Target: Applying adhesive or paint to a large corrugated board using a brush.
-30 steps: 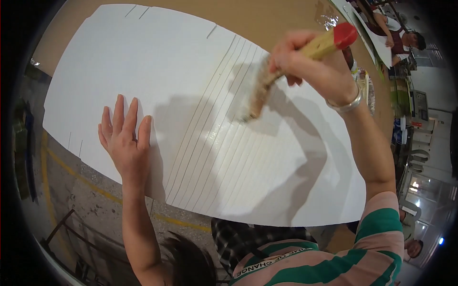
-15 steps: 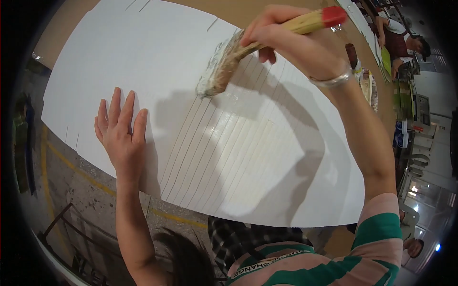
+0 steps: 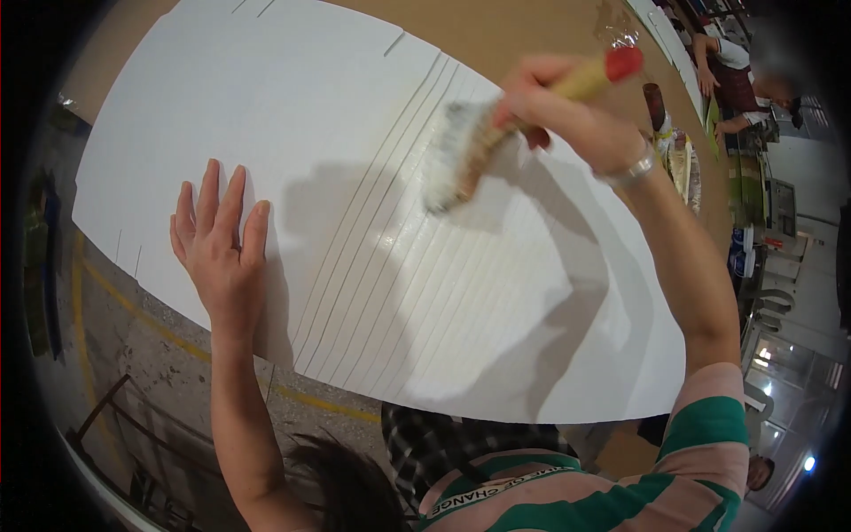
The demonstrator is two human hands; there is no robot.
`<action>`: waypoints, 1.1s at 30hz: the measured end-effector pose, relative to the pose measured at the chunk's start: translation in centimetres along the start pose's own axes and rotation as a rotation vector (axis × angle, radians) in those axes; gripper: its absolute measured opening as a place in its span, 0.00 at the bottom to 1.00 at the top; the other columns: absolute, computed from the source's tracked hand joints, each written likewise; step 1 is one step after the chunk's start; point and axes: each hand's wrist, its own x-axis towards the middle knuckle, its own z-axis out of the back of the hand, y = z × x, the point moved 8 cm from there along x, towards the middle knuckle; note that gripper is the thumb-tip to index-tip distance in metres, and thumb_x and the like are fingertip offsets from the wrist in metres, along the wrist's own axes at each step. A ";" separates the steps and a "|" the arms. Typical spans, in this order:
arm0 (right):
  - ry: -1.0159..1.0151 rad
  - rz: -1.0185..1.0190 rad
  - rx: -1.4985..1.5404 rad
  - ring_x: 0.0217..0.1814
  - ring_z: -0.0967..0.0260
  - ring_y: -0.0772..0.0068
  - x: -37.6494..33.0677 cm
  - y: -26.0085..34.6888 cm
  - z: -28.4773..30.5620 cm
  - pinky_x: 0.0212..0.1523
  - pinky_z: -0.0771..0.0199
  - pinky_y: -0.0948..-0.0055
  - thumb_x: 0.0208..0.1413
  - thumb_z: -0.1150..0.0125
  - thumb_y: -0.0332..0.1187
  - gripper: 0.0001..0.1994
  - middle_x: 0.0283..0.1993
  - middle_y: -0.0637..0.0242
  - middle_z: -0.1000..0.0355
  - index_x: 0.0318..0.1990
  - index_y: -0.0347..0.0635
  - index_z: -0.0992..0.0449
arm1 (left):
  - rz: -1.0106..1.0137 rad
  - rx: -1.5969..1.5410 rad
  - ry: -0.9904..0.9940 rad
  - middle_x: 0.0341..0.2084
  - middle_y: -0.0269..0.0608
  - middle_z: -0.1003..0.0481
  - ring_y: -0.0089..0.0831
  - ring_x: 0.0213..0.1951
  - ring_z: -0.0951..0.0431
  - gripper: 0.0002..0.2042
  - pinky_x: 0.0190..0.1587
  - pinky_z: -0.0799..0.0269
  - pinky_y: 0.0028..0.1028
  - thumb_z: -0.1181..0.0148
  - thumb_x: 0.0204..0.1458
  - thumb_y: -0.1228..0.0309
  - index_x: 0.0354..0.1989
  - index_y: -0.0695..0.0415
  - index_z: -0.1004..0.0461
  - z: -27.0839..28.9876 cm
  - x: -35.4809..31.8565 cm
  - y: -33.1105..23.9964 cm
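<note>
White sheets (image 3: 266, 106) lie overlapped on a brown tabletop (image 3: 510, 37), their edges stepped in a band of narrow, near-parallel strips across the middle. The right hand (image 3: 576, 111) is closed around a wide brush (image 3: 479, 155) with a red-tipped wooden handle, its pale bristles at the upper part of the stepped band. Blur hides whether the bristle tips touch the paper. The left hand (image 3: 227, 266) rests flat, fingers spread, on the broad plain area left of the strips, holding nothing.

Part of the band shines as though wet. Good brushing here would likely mean light, even pressure, with strokes drawn along or off the exposed edges rather than pushed up against them, so no sheet lifts or creases. An even, thin film over each strip should serve better than a pool in one spot. The left palm does well to press steadily, clear of the wet strips, keeping the fan from slipping. Beyond the right forearm, a dark brown cylindrical object (image 3: 654, 105) stands near a plastic-wrapped item (image 3: 681, 164), both well apart from the bristles.
</note>
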 end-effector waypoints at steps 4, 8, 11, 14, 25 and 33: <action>-0.039 -0.106 -0.018 0.19 0.35 0.84 -2.0 -0.6 1.7 0.19 0.39 0.81 0.47 0.45 0.33 0.09 0.19 0.72 0.30 0.20 0.39 0.26 | 0.002 -0.022 0.001 0.62 0.31 0.38 0.38 0.67 0.50 0.19 0.68 0.64 0.43 0.47 0.56 0.58 0.56 0.45 0.28 0.3 0.0 0.0; -0.102 0.054 0.062 0.19 0.35 0.84 0.1 1.9 2.1 0.19 0.40 0.82 0.46 0.44 0.32 0.08 0.20 0.71 0.29 0.20 0.39 0.27 | -0.009 -0.048 -0.016 0.62 0.32 0.38 0.39 0.67 0.50 0.19 0.68 0.66 0.44 0.47 0.56 0.58 0.55 0.44 0.28 0.1 0.3 -0.3; -0.017 -0.084 -0.008 0.18 0.36 0.84 -0.7 -0.5 1.4 0.18 0.40 0.82 0.46 0.45 0.32 0.09 0.20 0.70 0.29 0.19 0.39 0.27 | -0.015 -0.041 -0.012 0.62 0.32 0.38 0.39 0.67 0.50 0.19 0.68 0.66 0.45 0.47 0.56 0.58 0.56 0.45 0.29 -0.1 0.2 0.0; 0.050 -0.242 -0.072 0.18 0.36 0.84 -4.0 -3.0 1.9 0.18 0.40 0.82 0.45 0.45 0.31 0.08 0.20 0.69 0.29 0.19 0.38 0.29 | -0.011 0.031 0.010 0.63 0.29 0.39 0.37 0.67 0.51 0.19 0.67 0.62 0.40 0.49 0.58 0.60 0.58 0.44 0.31 0.1 -0.1 0.5; 0.043 -0.300 -0.033 0.19 0.39 0.86 -8.5 -5.7 3.5 0.19 0.40 0.84 0.48 0.44 0.30 0.08 0.22 0.72 0.29 0.20 0.40 0.29 | -0.025 0.011 -0.028 0.62 0.29 0.38 0.37 0.66 0.49 0.19 0.68 0.62 0.42 0.47 0.56 0.56 0.56 0.43 0.29 -0.1 0.2 0.7; 0.084 -0.064 0.140 0.32 0.29 0.79 -7.5 3.5 3.2 0.31 0.28 0.82 0.55 0.45 0.28 0.08 0.41 0.64 0.27 0.41 0.38 0.25 | -0.016 0.057 -0.040 0.61 0.30 0.37 0.38 0.66 0.48 0.20 0.68 0.62 0.42 0.48 0.56 0.53 0.55 0.44 0.28 -0.2 0.0 1.0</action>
